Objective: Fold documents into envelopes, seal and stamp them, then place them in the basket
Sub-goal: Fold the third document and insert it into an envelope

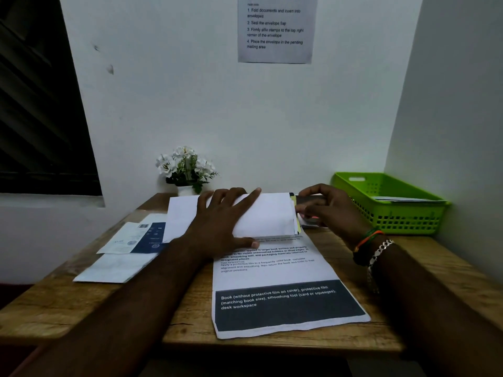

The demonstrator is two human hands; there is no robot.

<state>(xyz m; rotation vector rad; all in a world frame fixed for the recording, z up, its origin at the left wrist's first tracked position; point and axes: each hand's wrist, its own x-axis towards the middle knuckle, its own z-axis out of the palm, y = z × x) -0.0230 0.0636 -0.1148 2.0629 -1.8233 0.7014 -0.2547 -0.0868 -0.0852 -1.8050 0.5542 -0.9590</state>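
A white envelope [268, 214] lies across the far middle of the wooden desk [81, 303]. My left hand [221, 221] grips it, fingers spread over its top and thumb at its near edge. My right hand [325, 208] is at the envelope's right, open end, its curled fingers pinching folded paper there; what exactly it holds is partly hidden. A printed document [280, 287] with a dark band lies flat beneath and in front of the envelope. A green basket [392, 216] stands at the far right with paper inside.
More envelopes and a blue-and-white leaflet [136, 240] lie at the left of the desk. A pot of white flowers [186, 170] stands against the back wall. An instruction sheet [275, 28] hangs on the wall. Walls close in behind and to the right.
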